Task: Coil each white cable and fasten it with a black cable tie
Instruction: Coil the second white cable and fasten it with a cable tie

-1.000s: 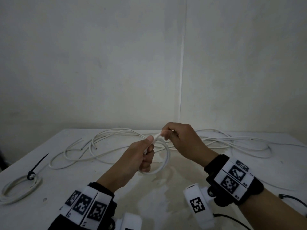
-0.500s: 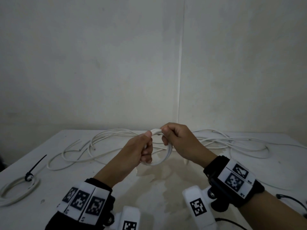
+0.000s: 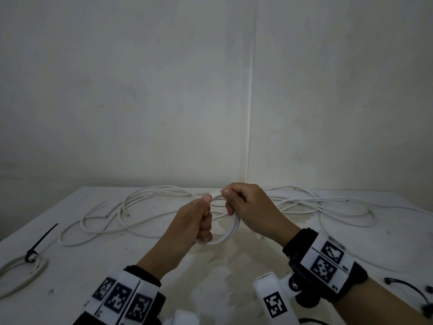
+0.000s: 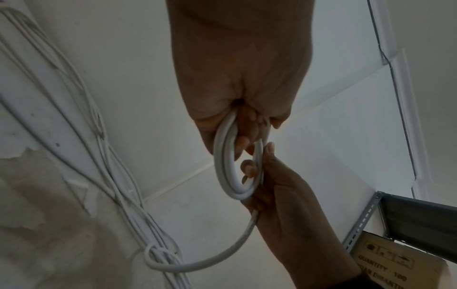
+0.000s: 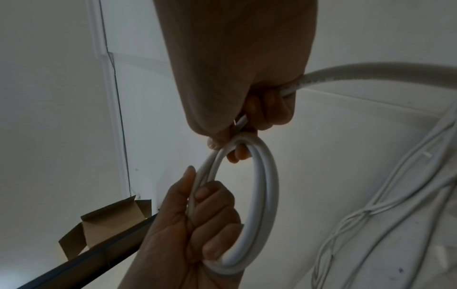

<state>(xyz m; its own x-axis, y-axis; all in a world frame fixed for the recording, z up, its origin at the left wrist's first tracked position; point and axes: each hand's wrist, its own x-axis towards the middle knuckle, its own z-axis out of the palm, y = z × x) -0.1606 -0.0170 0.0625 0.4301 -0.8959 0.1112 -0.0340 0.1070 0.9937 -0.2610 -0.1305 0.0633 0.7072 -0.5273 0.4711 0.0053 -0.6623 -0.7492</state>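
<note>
Your right hand [image 3: 248,207] is pinching the white cable [image 3: 230,233] at the top of the loop, closer to your left thumb than a second ago, while your left hand [image 3: 194,221] is gripping the two stacked turns, held above the table [image 3: 140,259]. So the coil is growing a second turn; the loose length [image 3: 328,207] trailing behind is waiting, with a tied coil [image 3: 21,273] lying far left.

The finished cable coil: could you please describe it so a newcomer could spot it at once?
Start at the white table and follow its left edge toward the near corner. There lies the finished cable coil, apart from the loose cables behind. Only it is cinched by a black cable tie.
</note>
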